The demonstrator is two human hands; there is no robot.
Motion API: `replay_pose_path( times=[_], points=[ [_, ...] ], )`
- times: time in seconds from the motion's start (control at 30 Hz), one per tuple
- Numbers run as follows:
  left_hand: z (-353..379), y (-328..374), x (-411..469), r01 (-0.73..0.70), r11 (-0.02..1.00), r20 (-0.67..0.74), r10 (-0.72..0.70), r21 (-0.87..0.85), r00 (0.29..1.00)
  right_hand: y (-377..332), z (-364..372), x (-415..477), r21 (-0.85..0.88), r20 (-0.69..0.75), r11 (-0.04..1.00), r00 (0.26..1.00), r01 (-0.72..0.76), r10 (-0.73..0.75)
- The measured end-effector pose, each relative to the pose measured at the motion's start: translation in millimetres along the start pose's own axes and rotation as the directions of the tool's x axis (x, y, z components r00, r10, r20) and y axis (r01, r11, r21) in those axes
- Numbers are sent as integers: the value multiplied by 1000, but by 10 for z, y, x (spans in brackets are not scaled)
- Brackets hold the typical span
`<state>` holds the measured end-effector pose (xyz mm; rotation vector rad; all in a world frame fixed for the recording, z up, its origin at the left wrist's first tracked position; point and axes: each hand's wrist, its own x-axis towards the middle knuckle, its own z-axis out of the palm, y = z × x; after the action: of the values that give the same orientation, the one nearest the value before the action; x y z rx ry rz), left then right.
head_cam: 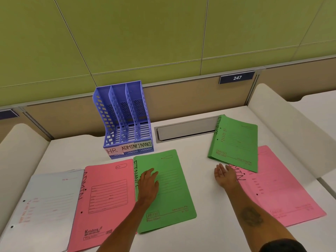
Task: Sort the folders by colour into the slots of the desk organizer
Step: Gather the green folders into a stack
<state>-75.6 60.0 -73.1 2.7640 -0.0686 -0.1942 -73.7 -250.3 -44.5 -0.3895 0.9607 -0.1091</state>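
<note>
A blue three-slot desk organizer [125,120] stands at the back of the desk, its empty slots labelled HR, ADMIN and FINANCE. In front lie a white folder [45,202], a pink ADMIN folder [105,195] and a green FINANCE folder [169,193]. My left hand [148,182] rests flat on that green folder with fingers spread. Farther right a second green FINANCE folder [234,142] overlaps a second pink ADMIN folder [280,186]. My right hand [224,174] lies open at the left edge of this pink folder, just below the green one.
A grey cable hatch [185,130] is set into the white desk [200,224] right of the organizer. White rounded side dividers [283,124] flank the desk, and a partition with a tag reading 247 [237,77] runs behind it.
</note>
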Motion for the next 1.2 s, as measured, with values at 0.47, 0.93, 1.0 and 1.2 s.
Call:
replay_pose_path(
  times=[0.47, 0.93, 1.0, 1.2],
  points=[
    [91, -8, 12, -8, 1000, 28, 7, 15, 1000, -175, 99, 225, 136, -9, 990, 999, -35, 36],
    [44, -100, -18, -82, 996, -1, 82, -45, 997, -296, 234, 240, 135, 25, 974, 982, 182, -187],
    [26, -115, -27, -96, 993, -8, 96, -64, 995, -286, 226, 188, 147, 14, 965, 975, 216, -221],
    [-20, -210, -81, -79, 986, 8, 81, -149, 997, -148, 126, 106, 79, 23, 968, 970, 239, -241]
  ],
)
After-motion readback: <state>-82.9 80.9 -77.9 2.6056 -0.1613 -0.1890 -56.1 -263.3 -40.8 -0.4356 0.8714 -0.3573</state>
